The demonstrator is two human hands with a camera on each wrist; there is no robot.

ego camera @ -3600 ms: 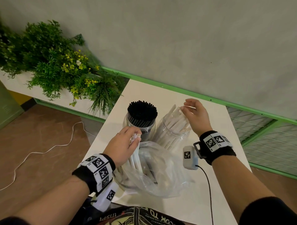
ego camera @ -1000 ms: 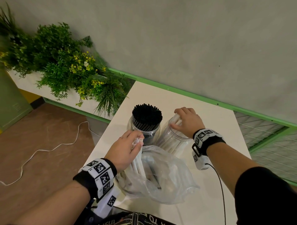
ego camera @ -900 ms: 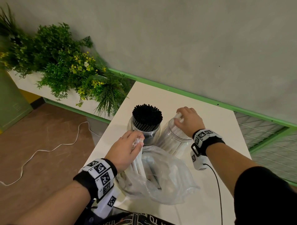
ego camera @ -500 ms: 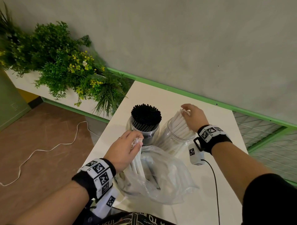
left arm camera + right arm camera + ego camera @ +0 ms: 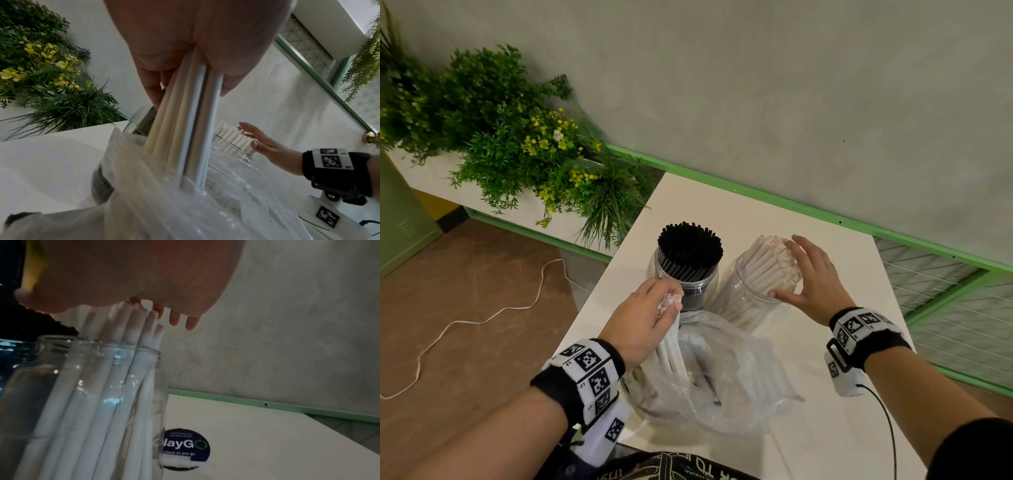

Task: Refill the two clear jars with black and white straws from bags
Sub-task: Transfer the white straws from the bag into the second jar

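Two clear jars stand on the white table [image 5: 722, 209]. The left jar [image 5: 686, 274] is packed with black straws [image 5: 690, 245]. The right jar [image 5: 750, 294] [image 5: 102, 386] holds white straws [image 5: 770, 260] [image 5: 131, 324] leaning right. My right hand [image 5: 811, 274] [image 5: 259, 142] lies flat against those straw tops, fingers straight, thumb on the jar rim. My left hand [image 5: 643, 315] [image 5: 185, 48] grips a bundle of white straws [image 5: 671, 342] [image 5: 185, 121] standing in a clear plastic bag [image 5: 715, 377] [image 5: 185, 203] in front of the jars.
A planter of green plants with yellow flowers [image 5: 517, 150] sits left of the table. A grey wall with a green rail [image 5: 825, 216] runs behind it. A round dark sticker [image 5: 183, 447] lies on the table by the right jar. A white cable [image 5: 482, 318] trails on the floor.
My right hand has shifted from the far tops of the white straws to their right side, fingers now spread flat. The left hand still holds its bundle in the bag.
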